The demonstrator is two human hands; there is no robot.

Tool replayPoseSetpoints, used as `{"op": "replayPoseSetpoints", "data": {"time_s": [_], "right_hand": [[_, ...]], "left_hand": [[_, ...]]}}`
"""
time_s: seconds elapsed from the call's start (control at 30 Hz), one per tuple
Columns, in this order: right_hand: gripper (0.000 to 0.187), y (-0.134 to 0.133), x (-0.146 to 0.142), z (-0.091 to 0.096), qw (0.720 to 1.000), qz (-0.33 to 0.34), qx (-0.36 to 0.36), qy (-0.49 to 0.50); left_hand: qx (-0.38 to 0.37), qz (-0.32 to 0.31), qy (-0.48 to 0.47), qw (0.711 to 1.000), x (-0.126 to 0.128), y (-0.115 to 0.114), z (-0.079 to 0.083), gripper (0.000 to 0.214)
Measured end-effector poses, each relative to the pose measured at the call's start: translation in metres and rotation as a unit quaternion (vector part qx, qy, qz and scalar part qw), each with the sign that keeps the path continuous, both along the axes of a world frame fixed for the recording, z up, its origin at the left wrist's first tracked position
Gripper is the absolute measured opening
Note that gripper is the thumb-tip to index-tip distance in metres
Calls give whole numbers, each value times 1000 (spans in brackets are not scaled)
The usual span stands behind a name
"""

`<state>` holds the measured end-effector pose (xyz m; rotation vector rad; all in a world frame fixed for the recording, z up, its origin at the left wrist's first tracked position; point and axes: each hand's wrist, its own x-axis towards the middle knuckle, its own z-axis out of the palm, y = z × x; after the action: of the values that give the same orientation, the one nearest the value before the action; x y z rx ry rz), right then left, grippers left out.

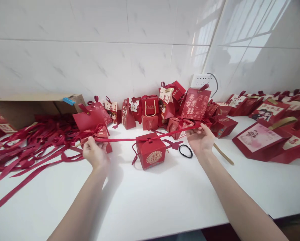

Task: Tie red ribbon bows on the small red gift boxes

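A red ribbon [124, 139] is stretched between my two hands, passing across the top of a small red gift box [152, 154] with a round gold emblem on its front. My left hand [96, 152] pinches the ribbon's left end, close to a red box with a bow. My right hand [200, 138] pinches the other end, a little higher, in front of the stacked boxes. A dark red cord [134, 154] hangs at the gift box's left side. To its right lies a black elastic loop [185, 151], beside a red cut-out piece [175, 144].
Loose red ribbons [44, 144] spill from an open cardboard box [36, 105] on the left. Several red gift boxes [150, 105] stand along the tiled wall. More large boxes [261, 139] fill the right side. A gold strip [223, 154] lies near my right wrist. A power strip [202, 80] sits against the wall.
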<state>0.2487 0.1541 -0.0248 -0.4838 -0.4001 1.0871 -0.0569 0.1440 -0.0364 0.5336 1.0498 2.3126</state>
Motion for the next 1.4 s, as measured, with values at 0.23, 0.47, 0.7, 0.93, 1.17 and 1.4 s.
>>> {"op": "replayPoseSetpoints", "data": {"time_s": [0.23, 0.47, 0.7, 0.93, 1.17, 1.4], "right_hand": [[24, -5, -2, 5, 999, 33, -33, 17], [15, 9, -39, 82, 985, 99, 51, -130], [23, -3, -83, 120, 950, 197, 128, -205], [43, -15, -81, 117, 926, 211, 181, -254], [46, -20, -76, 121, 917, 173, 178, -311], [63, -42, -16, 123, 801, 305, 115, -502]], "left_hand": [[29, -43, -21, 998, -4, 0, 4, 35], [101, -175, 62, 977, 34, -2, 82, 34], [95, -302, 141, 938, 87, -8, 138, 35], [117, -376, 182, 901, 84, -16, 124, 50], [113, -374, 213, 896, 82, -23, 128, 43], [102, -83, 280, 951, 48, -21, 136, 24]]}}
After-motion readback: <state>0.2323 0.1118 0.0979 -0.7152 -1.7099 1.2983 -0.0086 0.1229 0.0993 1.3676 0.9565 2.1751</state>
